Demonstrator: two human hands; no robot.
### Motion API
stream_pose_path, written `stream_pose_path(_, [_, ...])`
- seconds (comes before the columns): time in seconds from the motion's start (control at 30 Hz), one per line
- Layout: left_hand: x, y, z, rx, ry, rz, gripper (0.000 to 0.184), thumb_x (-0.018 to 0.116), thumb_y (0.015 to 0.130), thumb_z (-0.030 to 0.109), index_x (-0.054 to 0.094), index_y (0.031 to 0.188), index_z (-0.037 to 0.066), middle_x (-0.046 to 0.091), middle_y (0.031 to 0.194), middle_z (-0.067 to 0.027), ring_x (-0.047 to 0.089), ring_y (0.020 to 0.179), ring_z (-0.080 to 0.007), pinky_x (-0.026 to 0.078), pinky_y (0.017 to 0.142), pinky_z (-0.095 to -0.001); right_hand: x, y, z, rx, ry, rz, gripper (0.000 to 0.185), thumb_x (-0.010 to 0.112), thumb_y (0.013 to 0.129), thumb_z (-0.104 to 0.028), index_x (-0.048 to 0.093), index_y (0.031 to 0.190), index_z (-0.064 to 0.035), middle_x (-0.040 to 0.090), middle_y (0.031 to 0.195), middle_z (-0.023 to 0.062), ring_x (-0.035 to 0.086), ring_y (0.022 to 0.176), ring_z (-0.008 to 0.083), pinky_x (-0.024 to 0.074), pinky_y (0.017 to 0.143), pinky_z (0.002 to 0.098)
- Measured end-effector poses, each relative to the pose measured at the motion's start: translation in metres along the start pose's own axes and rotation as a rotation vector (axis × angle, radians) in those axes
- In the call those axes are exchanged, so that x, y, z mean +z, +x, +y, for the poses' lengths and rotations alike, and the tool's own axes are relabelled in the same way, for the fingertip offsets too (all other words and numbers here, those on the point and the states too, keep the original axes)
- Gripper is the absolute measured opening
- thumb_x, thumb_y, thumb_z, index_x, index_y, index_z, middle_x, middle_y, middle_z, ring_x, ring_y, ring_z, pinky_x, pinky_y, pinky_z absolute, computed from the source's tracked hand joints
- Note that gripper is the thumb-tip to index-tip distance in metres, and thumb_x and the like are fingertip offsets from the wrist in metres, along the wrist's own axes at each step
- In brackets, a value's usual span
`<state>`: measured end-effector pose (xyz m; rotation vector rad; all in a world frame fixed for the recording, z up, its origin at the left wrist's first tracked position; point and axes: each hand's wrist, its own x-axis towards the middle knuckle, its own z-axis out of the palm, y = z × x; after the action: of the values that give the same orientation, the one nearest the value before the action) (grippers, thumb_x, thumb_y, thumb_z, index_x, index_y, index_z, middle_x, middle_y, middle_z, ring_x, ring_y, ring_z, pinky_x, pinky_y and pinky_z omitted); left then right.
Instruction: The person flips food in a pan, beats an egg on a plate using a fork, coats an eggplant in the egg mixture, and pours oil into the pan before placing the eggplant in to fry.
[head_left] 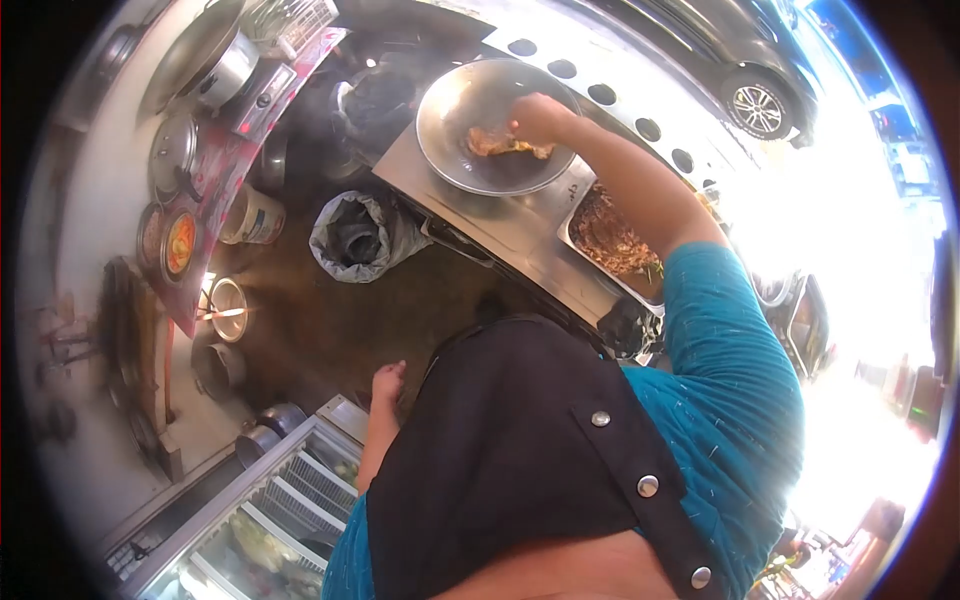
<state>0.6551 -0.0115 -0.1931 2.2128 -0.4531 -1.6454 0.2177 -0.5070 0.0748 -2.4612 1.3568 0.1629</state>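
bag-lined bin [325,240] ahead of the left hand [388,382], silver-framed case [345,418] behind it, car [715,55] beyond the right hand [540,120]

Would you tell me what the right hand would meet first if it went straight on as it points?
The right hand would probably meet the food in the bowl first; depth is unclear, and it may already be touching it.

this looks like the kitchen of a small food stall or eatery, open to the outdoors: a parked car [735,50] stands beyond the wide steel bowl [450,115]. beside the bowl, on the same metal counter [480,218], is a tray [603,268] of chopped brown food [608,230]. left of the bowl is a bag-lined bin [400,237]; farther left, a lidded pot [177,148] and a dish of orange-red food [180,243] share a patterned cloth [212,185].
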Motion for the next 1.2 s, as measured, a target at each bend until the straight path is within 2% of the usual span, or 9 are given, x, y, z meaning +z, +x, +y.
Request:
stream_pose_path(0.17, [0.004, -0.025, -0.045, 0.33, 0.597, -0.082, 0.044, 0.066, 0.102, 0.039, 0.076, 0.107, -0.003, 0.076, 0.093, -0.0144, 0.068, 0.086, -0.0232, 0.054, 0.081, -0.0398, -0.022, 0.012, 0.014, 0.028, 0.053, 0.034, 0.021, 0.064, 0.087, -0.018, 0.078, 0.1, -0.012, 0.076, 0.089, 0.0149, 0.074, 0.085, 0.0354, 0.0589, 0.076, 0.0475])
stream_pose_path(0.23, [0.011, -0.013, -0.06, 0.267, 0.734, -0.077, 0.051, 0.06, 0.104, 0.045, 0.076, 0.106, -0.003, 0.076, 0.1, -0.0236, 0.074, 0.098, -0.0319, 0.053, 0.088, -0.0432, -0.026, 0.009, 0.014, 0.074, 0.073, 0.003, 0.02, 0.065, 0.086, -0.018, 0.079, 0.1, -0.0117, 0.076, 0.086, 0.013, 0.074, 0.082, 0.0322, 0.0595, 0.073, 0.0457])
stream_pose_path(0.47, [0.015, -0.071, 0.007, 0.314, 0.556, 0.032, 0.048, 0.063, 0.103, 0.041, 0.077, 0.1, -0.006, 0.076, 0.087, -0.0168, 0.071, 0.08, -0.0269, 0.054, 0.074, -0.0402, -0.047, -0.015, 0.009, 0.059, 0.177, -0.066, 0.018, 0.069, 0.084, -0.014, 0.079, 0.098, -0.0088, 0.076, 0.08, 0.0063, 0.075, 0.075, 0.0202, 0.0596, 0.067, 0.0373])
stream_pose_path(0.53, [0.018, -0.062, 0.021, 0.044, 0.237, 0.012, 0.041, 0.069, 0.1, 0.037, 0.078, 0.101, -0.002, 0.068, 0.073, -0.0074, 0.061, 0.065, -0.0175, 0.045, 0.057, -0.0347, -0.046, -0.02, 0.011, 0.035, 0.185, -0.068, 0.018, 0.069, 0.084, -0.014, 0.079, 0.098, -0.0083, 0.077, 0.08, 0.0068, 0.075, 0.075, 0.0204, 0.0598, 0.067, 0.0368])
stream_pose_path(0.63, [0.018, -0.052, 0.036, 0.113, 0.233, 0.01, 0.035, 0.072, 0.098, 0.037, 0.077, 0.102, 0.003, 0.059, 0.068, -0.0013, 0.051, 0.059, -0.0117, 0.037, 0.05, -0.0302, -0.039, -0.022, 0.017, 0.036, 0.223, -0.058, 0.017, 0.069, 0.084, -0.013, 0.079, 0.097, -0.0078, 0.077, 0.081, 0.0066, 0.075, 0.075, 0.0194, 0.0601, 0.068, 0.0357])
stream_pose_path(0.87, [0.019, 0.0, 0.015, 0.132, 0.19, 0.0, 0.037, 0.073, 0.098, 0.039, 0.075, 0.107, 0.003, 0.058, 0.072, -0.0002, 0.049, 0.059, -0.0123, 0.039, 0.052, -0.0301, -0.044, -0.022, 0.012, 0.088, 0.161, -0.006, 0.015, 0.067, 0.084, -0.01, 0.078, 0.094, -0.0074, 0.076, 0.08, 0.0072, 0.075, 0.076, 0.0216, 0.0603, 0.065, 0.037])
stream_pose_path(0.97, [0.028, -0.043, 0.038, 0.152, 0.24, -0.024, 0.037, 0.072, 0.098, 0.039, 0.075, 0.105, 0.003, 0.058, 0.071, -0.0003, 0.049, 0.058, -0.0126, 0.037, 0.051, -0.0309, -0.04, -0.008, 0.02, 0.037, 0.178, 0.1, 0.014, 0.065, 0.084, -0.009, 0.076, 0.091, -0.0069, 0.074, 0.081, 0.0092, 0.074, 0.08, 0.0249, 0.0602, 0.065, 0.0394])
stream_pose_path(1.13, [0.027, -0.07, 0.043, 0.057, 0.301, -0.047, 0.037, 0.069, 0.1, 0.037, 0.07, 0.082, 0.005, 0.055, 0.064, 0.0002, 0.044, 0.052, -0.0128, 0.033, 0.048, -0.0331, -0.034, 0.047, 0.045, 0.051, 0.182, 0.227, 0.016, 0.061, 0.082, -0.007, 0.076, 0.089, -0.0059, 0.071, 0.087, 0.0141, 0.071, 0.084, 0.0312, 0.0592, 0.07, 0.0445])
stream_pose_path(1.2, [0.026, -0.072, 0.036, 0.066, 0.256, -0.019, 0.039, 0.069, 0.101, 0.036, 0.067, 0.076, 0.006, 0.053, 0.062, 0.0008, 0.044, 0.053, -0.0129, 0.033, 0.049, -0.0334, -0.017, 0.091, 0.072, -0.185, -0.178, 0.336, 0.015, 0.06, 0.081, -0.007, 0.074, 0.087, -0.0054, 0.07, 0.087, 0.0156, 0.07, 0.083, 0.0338, 0.0572, 0.071, 0.0462])
